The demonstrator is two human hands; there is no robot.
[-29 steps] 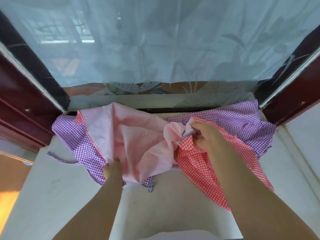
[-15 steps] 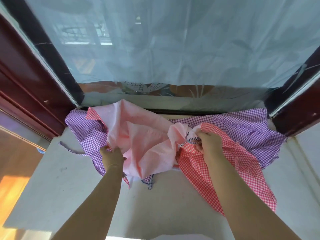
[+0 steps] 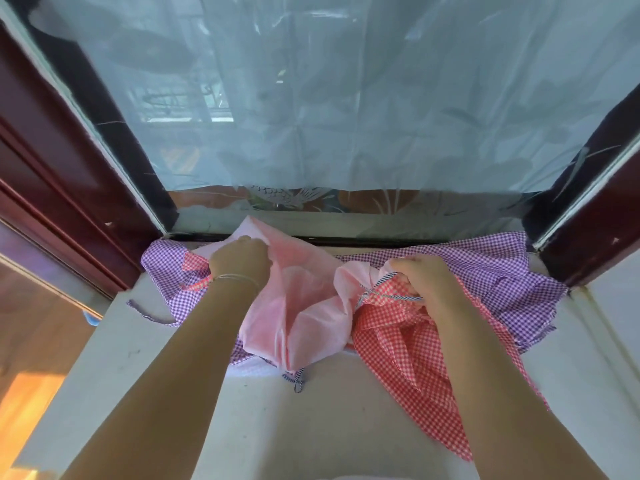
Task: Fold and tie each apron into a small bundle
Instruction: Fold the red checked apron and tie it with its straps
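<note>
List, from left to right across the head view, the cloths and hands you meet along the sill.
Loose purple tie → left hand → pink cloth → right hand → purple checked apron.

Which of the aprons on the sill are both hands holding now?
The red-checked apron with the pink underside; the left hand and right hand grip it. The purple-checked apron lies untouched beneath.

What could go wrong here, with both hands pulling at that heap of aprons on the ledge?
The red checked apron lies tangled over the purple checked apron, so lifting with the left hand and right hand may drag both. The purple tie near the ledge edge could slip over. The striped tie might snag under the pink cloth.
</note>
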